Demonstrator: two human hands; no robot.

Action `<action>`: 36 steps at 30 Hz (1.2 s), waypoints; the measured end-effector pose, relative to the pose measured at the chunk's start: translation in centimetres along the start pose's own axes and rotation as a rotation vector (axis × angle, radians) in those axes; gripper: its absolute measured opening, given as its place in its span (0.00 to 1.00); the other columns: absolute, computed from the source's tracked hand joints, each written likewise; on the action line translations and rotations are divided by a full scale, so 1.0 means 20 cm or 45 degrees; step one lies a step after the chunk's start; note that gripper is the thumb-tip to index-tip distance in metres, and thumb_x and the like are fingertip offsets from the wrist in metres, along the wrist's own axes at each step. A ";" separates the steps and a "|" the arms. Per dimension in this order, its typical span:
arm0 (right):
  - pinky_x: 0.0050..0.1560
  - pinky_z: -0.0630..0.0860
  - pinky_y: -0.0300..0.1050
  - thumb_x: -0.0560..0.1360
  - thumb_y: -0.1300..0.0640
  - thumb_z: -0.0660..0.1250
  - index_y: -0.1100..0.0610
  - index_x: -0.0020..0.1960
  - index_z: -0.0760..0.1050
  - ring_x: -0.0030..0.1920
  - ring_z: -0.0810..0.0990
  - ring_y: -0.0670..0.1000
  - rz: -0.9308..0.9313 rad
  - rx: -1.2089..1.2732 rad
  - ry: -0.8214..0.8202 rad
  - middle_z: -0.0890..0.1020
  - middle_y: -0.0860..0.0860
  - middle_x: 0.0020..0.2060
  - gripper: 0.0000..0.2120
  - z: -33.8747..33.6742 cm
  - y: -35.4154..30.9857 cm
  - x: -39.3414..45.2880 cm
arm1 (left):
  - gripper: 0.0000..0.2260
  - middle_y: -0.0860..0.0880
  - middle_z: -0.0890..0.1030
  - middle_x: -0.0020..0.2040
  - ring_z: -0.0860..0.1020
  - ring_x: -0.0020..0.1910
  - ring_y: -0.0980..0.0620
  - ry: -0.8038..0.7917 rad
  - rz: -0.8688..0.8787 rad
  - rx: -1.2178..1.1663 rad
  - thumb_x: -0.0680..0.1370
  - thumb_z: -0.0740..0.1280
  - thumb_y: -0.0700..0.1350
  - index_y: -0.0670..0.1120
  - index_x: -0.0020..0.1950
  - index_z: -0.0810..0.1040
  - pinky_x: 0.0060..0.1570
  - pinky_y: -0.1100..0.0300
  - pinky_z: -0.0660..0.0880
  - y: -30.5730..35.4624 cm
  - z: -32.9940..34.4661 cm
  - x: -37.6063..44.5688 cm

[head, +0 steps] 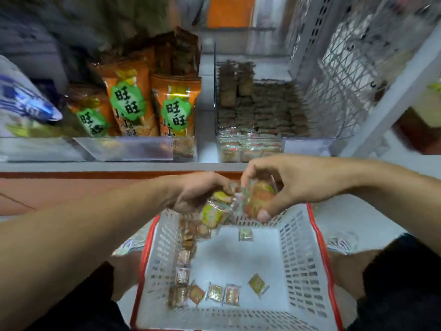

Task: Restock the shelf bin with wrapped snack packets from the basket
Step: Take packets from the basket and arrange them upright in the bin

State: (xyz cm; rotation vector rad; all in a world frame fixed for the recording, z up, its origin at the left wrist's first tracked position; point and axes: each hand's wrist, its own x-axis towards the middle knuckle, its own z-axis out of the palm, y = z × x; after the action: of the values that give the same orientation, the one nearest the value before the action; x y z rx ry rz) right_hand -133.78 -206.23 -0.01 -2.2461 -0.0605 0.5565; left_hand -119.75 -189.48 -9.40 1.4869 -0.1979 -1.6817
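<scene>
White perforated plastic basket (300, 254) with a red rim sits at six o'clock between our knees, a few small wrapped snack packets (214, 292) scattered on its floor. Just above its far edge, our left hand (198, 192) clutches a bunch of packets (214, 211), while our right hand (286, 185) pinches more between thumb and fingers. At one o'clock waits the clear plastic shelf bin (307, 145), partly filled. We should square the handful first, then lay it flat in rows.
</scene>
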 end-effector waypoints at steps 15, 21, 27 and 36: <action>0.57 0.81 0.51 0.75 0.51 0.69 0.58 0.56 0.84 0.54 0.84 0.54 -0.063 1.442 0.810 0.86 0.57 0.55 0.14 0.01 0.00 0.03 | 0.19 0.33 0.84 0.58 0.83 0.58 0.34 0.022 0.537 -0.536 0.79 0.55 0.34 0.42 0.61 0.82 0.39 0.51 0.86 0.26 0.23 -0.23; 0.67 0.72 0.57 0.80 0.46 0.65 0.53 0.57 0.85 0.59 0.83 0.54 -0.045 1.282 0.990 0.86 0.52 0.54 0.15 0.00 0.03 0.08 | 0.22 0.35 0.83 0.61 0.82 0.61 0.36 -0.056 0.686 -0.508 0.73 0.72 0.31 0.41 0.66 0.78 0.49 0.53 0.84 0.28 0.24 -0.27; 0.66 0.74 0.64 0.80 0.46 0.65 0.54 0.61 0.82 0.58 0.84 0.58 -0.087 1.319 0.936 0.86 0.56 0.56 0.16 0.00 0.03 0.09 | 0.16 0.41 0.86 0.56 0.86 0.54 0.42 0.128 0.741 -0.453 0.69 0.77 0.40 0.47 0.56 0.85 0.39 0.59 0.83 0.29 0.23 -0.26; 0.69 0.71 0.40 0.82 0.58 0.65 0.39 0.71 0.73 0.66 0.75 0.35 -0.115 0.536 1.077 0.79 0.35 0.64 0.21 0.06 -0.01 0.07 | 0.21 0.41 0.87 0.55 0.87 0.50 0.47 0.162 0.756 -0.409 0.65 0.81 0.45 0.45 0.58 0.84 0.35 0.62 0.82 0.27 0.24 -0.26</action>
State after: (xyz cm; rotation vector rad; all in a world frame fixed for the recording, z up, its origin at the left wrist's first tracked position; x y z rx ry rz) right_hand -132.97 -204.89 -1.06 -1.8825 0.3501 -0.4217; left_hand -121.78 -191.25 -0.83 1.1410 -0.2566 -1.0801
